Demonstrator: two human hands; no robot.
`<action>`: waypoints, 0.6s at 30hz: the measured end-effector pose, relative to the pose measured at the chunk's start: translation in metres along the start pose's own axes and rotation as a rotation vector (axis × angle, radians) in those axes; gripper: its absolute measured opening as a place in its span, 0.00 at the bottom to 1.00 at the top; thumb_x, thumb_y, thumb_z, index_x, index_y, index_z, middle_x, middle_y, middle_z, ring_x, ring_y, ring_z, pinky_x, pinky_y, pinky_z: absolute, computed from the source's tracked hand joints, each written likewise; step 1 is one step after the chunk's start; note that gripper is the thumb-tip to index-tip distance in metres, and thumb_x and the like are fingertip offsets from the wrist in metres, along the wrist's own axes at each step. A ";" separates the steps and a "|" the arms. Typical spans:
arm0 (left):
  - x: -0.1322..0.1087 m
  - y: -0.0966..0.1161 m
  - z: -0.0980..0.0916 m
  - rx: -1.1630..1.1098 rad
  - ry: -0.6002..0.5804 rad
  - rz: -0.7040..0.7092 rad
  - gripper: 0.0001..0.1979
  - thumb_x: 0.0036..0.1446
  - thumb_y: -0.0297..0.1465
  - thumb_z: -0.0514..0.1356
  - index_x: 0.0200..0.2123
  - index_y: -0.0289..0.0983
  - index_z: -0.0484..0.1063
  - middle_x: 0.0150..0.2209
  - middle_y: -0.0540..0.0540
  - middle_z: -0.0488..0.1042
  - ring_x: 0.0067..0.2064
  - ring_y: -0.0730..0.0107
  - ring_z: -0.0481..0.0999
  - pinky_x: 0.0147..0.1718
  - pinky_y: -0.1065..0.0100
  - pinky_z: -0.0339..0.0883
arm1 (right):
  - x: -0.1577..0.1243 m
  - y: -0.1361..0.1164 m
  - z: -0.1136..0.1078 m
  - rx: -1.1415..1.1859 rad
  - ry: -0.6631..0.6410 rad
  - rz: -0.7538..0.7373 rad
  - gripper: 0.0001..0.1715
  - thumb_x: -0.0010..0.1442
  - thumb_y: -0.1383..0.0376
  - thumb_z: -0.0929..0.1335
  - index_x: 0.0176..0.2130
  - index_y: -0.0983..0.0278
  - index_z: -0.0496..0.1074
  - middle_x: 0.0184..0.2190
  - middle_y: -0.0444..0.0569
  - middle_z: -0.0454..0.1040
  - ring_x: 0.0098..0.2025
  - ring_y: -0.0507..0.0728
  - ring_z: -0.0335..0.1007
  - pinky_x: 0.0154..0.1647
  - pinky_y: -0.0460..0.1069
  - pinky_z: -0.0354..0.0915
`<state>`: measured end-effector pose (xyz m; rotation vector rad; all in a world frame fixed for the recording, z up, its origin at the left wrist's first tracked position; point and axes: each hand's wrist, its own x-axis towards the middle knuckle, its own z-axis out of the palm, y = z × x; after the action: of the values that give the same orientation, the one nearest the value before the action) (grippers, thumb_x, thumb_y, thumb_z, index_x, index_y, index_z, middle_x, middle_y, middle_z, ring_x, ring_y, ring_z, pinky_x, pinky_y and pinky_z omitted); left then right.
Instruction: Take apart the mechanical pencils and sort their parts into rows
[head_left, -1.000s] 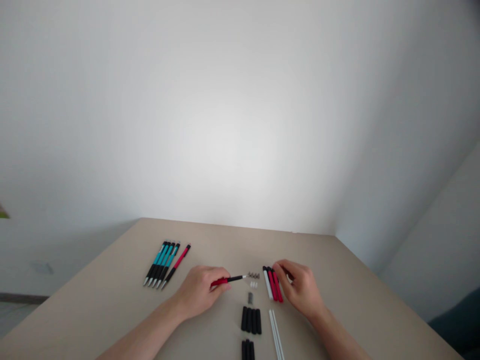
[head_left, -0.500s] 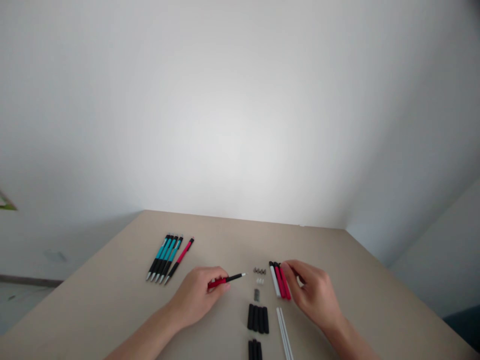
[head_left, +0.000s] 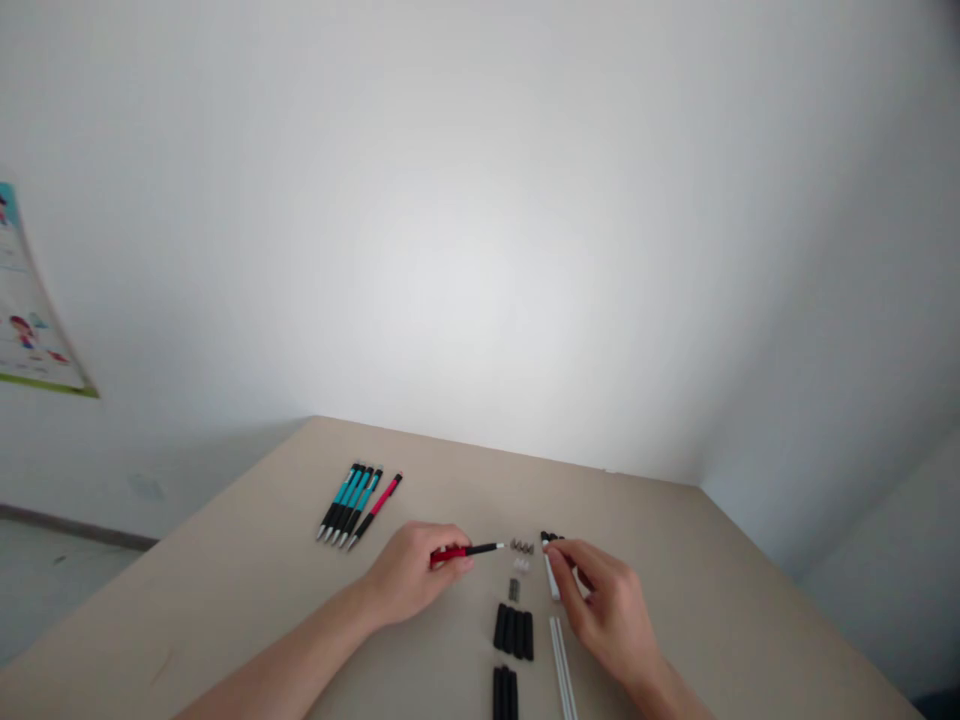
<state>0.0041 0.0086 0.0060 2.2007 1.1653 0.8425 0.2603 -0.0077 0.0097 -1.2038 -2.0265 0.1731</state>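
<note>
My left hand (head_left: 420,570) is closed round the red barrel of a partly built pen (head_left: 450,553), whose black grip and thin white tip point right. My right hand (head_left: 604,605) has thumb and index finger pinched together over the white pen barrel (head_left: 553,578); whatever lies between the fingertips is too small or hidden. Red barrels beside the white one are covered by that hand. Between both hands lie metal cone tips (head_left: 522,547), small clear plastic pieces (head_left: 521,566) and springs (head_left: 514,590).
Black rubber grips (head_left: 514,632) and more black tubes (head_left: 505,692) lie in front, with white refills (head_left: 562,665) to their right. Teal pens (head_left: 349,503) and one red pen (head_left: 376,510) rest at the table's left. A wall stands behind the table (head_left: 465,470).
My right hand has moved left from the red barrels toward the metal tips, fingers still pinched. My left hand keeps the pen, slightly more level. The view has shifted left.
</note>
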 end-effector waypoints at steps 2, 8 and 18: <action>-0.001 0.000 0.001 -0.024 -0.001 0.012 0.09 0.58 0.32 0.57 0.29 0.34 0.74 0.23 0.53 0.67 0.25 0.75 0.62 0.26 0.75 0.53 | -0.001 -0.001 0.000 -0.027 0.012 0.040 0.17 0.65 0.59 0.60 0.31 0.64 0.72 0.22 0.46 0.71 0.23 0.52 0.64 0.27 0.46 0.56; -0.002 -0.007 0.005 -0.080 -0.047 -0.016 0.09 0.57 0.32 0.58 0.29 0.34 0.74 0.22 0.52 0.69 0.24 0.75 0.62 0.25 0.75 0.53 | 0.005 -0.004 -0.003 -0.089 0.013 0.142 0.19 0.64 0.57 0.60 0.31 0.63 0.73 0.22 0.47 0.72 0.24 0.54 0.65 0.26 0.46 0.55; -0.002 -0.002 0.006 -0.069 -0.068 0.004 0.08 0.56 0.32 0.58 0.30 0.34 0.75 0.22 0.53 0.69 0.24 0.75 0.62 0.25 0.75 0.54 | 0.000 -0.031 0.009 0.022 -0.156 0.096 0.14 0.61 0.59 0.63 0.44 0.61 0.71 0.29 0.46 0.74 0.28 0.54 0.68 0.31 0.48 0.60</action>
<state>0.0060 0.0067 0.0001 2.1596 1.0841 0.7909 0.2329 -0.0229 0.0178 -1.3097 -2.0949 0.3440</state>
